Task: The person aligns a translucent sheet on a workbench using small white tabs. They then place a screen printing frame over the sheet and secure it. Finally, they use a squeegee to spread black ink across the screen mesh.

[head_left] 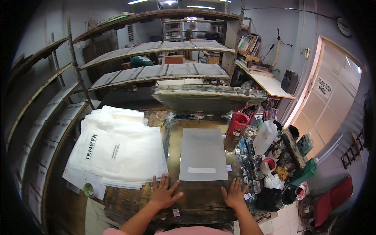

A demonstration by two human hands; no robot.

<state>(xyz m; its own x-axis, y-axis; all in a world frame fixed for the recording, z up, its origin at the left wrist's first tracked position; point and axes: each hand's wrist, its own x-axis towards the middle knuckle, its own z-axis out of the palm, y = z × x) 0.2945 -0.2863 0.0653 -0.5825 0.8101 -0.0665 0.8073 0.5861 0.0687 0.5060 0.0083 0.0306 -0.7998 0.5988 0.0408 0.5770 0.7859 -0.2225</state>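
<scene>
Both palms rest flat near the front of a worn, paint-stained table (pixel 129 199). My left hand (pixel 164 193), fingers spread, lies between a pile of white printed bags (pixel 133 152) and a grey translucent sheet (pixel 203 150); its fingertips come close to the pile's lower right corner. My right hand (pixel 236 193), fingers apart, lies just beyond the sheet's lower right corner. Neither hand holds anything. The sheet is flat on a brownish board, with a pale strip (pixel 201 170) near its lower edge. Behind it, a framed printing screen (pixel 209 98) is tilted up.
At right stand a red container (pixel 237 124), a white jug (pixel 266 136), a green bottle (pixel 307 170) and several paint pots. A tape roll (pixel 90 190) sits at the left corner. Shelves (pixel 156 49) holding sheets rise behind; a red chair (pixel 333 199) is at right. People are in the background.
</scene>
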